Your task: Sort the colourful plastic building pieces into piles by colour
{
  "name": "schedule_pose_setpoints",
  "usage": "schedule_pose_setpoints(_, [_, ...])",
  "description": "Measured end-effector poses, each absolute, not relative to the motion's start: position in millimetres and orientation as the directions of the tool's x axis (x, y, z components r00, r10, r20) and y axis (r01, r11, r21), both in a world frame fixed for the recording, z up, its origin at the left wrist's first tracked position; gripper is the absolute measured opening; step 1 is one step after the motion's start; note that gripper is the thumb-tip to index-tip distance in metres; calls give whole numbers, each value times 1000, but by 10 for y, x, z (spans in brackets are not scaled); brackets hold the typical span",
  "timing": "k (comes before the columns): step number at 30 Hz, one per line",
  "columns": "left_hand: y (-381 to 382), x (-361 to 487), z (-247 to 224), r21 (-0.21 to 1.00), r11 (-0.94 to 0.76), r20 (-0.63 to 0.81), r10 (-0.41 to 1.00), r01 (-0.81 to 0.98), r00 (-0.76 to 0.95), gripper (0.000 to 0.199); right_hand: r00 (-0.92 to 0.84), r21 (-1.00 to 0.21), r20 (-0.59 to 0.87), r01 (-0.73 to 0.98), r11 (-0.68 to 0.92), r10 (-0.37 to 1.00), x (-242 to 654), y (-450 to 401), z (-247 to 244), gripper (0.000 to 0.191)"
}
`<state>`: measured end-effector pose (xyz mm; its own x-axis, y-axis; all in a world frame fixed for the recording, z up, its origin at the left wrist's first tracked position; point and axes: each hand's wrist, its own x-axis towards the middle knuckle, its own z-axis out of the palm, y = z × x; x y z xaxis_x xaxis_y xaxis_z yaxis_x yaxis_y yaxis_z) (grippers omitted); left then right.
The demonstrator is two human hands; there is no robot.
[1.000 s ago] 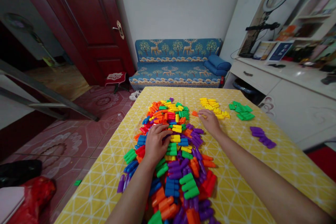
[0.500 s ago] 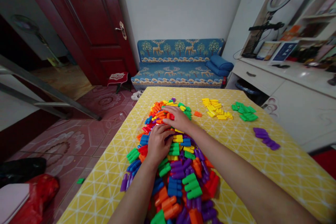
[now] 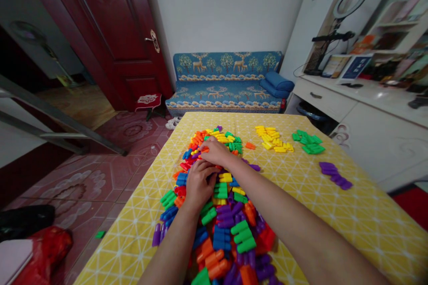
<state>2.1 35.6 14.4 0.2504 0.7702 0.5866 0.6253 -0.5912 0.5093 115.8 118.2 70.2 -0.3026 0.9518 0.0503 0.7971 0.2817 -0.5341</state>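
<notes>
A long heap of bullet-shaped plastic building blocks [image 3: 222, 236] in red, orange, yellow, green, blue and purple covers the middle of the table. My left hand [image 3: 199, 182] rests on the heap, its fingers bent and the thumb apart, holding nothing that I can see. Just beyond it, my right hand [image 3: 216, 151] reaches across to the heap's far part. Its fingertips are closed around an orange building block [image 3: 205, 150], mostly hidden by the fingers. The blocks beneath both palms are hidden.
Right of the heap lie one orange block [image 3: 250, 145] and separate groups of yellow blocks [image 3: 274, 139], green blocks [image 3: 308, 141] and purple blocks [image 3: 335, 175]. They sit on a yellow patterned tablecloth [image 3: 143, 227]. One green block [image 3: 100, 234] is on the floor.
My right hand has shifted slightly left, and its spread fingers have drawn together on the orange block. My left hand stays nearly where it was. The view has turned slightly.
</notes>
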Motion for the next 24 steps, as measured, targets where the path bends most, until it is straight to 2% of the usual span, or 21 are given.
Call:
schedule_pose_setpoints(4, [356, 22, 153, 500, -591, 587, 769, 633, 254, 18, -297, -545, 48, 792, 274, 954, 1132, 1184, 675, 27])
schedule_pose_setpoints(14, [365, 22, 146, 482, -592, 588, 765, 646, 263, 19, -188, -695, 237, 653, 302, 953, 1169, 1144, 504, 7])
schedule_pose_setpoints(19, [358, 14, 145, 483, -596, 591, 762, 642, 263, 20, -77, -791, 319, 527, 310, 945, 1453, 1007, 483, 21])
schedule_pose_setpoints(24, [364, 10, 136, 482, -591, 600, 761, 647, 247, 17, 160, -881, 285, 431, 193, 945, 2089, 826, 329, 35])
